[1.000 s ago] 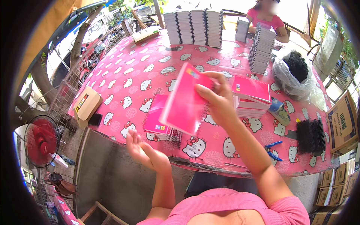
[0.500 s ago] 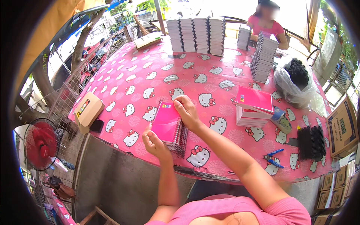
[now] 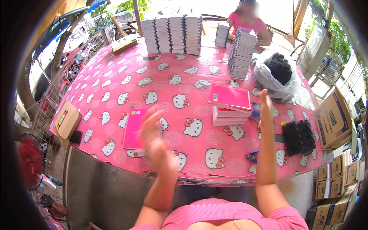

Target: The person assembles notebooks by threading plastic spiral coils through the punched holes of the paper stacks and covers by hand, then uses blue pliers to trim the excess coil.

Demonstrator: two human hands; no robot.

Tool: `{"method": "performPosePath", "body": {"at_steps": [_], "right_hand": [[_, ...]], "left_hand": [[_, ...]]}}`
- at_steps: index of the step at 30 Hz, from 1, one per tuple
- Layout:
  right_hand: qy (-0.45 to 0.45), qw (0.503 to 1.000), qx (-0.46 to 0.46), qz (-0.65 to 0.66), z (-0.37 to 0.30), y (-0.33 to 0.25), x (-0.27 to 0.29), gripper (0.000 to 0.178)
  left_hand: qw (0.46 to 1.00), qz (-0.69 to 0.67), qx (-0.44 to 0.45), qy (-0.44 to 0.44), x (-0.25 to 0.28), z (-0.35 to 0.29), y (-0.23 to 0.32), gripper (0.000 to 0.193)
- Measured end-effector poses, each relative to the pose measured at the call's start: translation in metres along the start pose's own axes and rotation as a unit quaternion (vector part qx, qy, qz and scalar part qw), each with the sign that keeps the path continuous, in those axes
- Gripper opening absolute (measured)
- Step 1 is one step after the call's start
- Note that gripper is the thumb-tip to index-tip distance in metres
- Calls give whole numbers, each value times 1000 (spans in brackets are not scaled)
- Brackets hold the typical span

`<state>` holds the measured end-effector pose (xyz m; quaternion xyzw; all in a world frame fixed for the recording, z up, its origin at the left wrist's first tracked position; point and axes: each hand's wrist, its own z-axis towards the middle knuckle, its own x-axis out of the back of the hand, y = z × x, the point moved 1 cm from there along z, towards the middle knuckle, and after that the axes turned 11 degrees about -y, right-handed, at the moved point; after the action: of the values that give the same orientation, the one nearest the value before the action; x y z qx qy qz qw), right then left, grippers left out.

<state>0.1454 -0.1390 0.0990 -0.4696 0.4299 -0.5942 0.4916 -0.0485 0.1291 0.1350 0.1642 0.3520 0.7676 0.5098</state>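
A small stack of spiral notebooks with a pink cover lies at the left middle of the table. My left hand is over its right side, its fingers smeared by motion; whether they touch the notebooks I cannot make out. My right hand is raised beside a second pile of pink notebooks, fingers stretched up and nothing seen in them. Blue-handled pliers lie partly hidden by my right forearm. Beyond that forearm sits a bundle of black spiral binding coils.
Tall stacks of notebooks stand at the far edge, with another stack nearer. A plastic bag of black coils and a cardboard box are at the right. A brown box lies left. Across the table sits another person.
Both hands have left their hold on the pink notebook stack. My right hand has swung right toward the second pile; my left has shifted over the stack's right side. The view has turned right.
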Motion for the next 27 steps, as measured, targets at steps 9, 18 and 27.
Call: {"method": "performPosePath", "body": {"at_steps": [9, 18, 27], "right_hand": [[-298, 887, -302, 179, 28, 63, -6, 115], [-269, 913, -259, 162, -27, 23, -49, 101], [-288, 891, -280, 213, -105, 64, -31, 102]], "left_hand": [[720, -282, 631, -58, -103, 16, -212, 87], [766, -355, 533, -59, -98, 19, -142, 64], [762, -317, 564, -31, -64, -42, -70, 56]]}}
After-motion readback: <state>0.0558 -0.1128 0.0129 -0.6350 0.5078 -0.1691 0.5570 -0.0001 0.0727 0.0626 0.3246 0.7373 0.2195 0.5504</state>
